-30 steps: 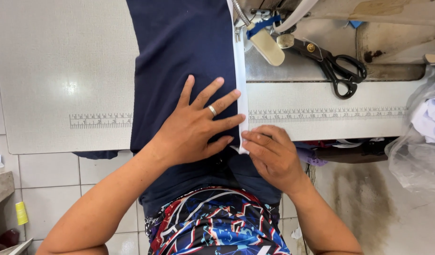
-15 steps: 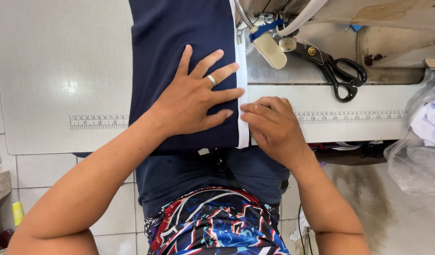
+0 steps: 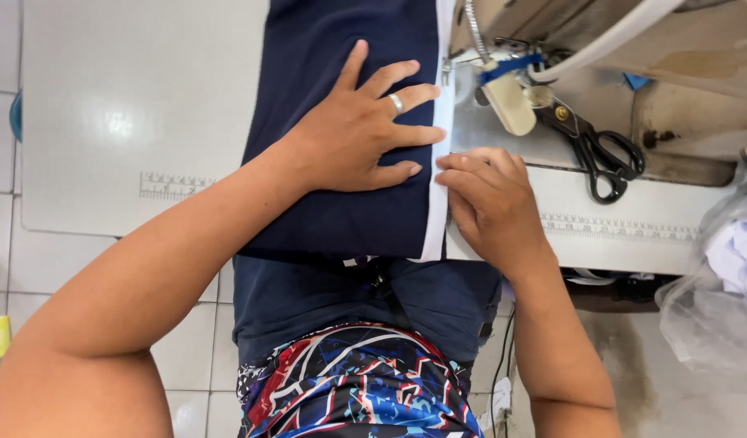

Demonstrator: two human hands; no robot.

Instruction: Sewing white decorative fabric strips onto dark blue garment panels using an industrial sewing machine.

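Observation:
A dark navy cloth (image 3: 341, 211) with a white strip (image 3: 436, 219) along its right edge lies on a white sewing table (image 3: 122, 105). My left hand (image 3: 361, 130) rests flat on the cloth with its fingers spread and a ring on one finger. Just to the right, my right hand (image 3: 487, 199) has its fingers curled and presses its fingertips on the white strip. The strip runs up toward the sewing machine's foot (image 3: 454, 69) at the top.
The sewing machine body (image 3: 633, 49) fills the top right. Black scissors (image 3: 596, 150) lie on its bed beside a cream spool-like part (image 3: 507, 101). A plastic bag with white cloth (image 3: 726, 284) hangs at right. Ruler marks (image 3: 175, 186) are printed on the table. White floor tiles lie below.
Both hands have slid the navy cloth away from me toward the machine. The cloth's near edge has moved up the table.

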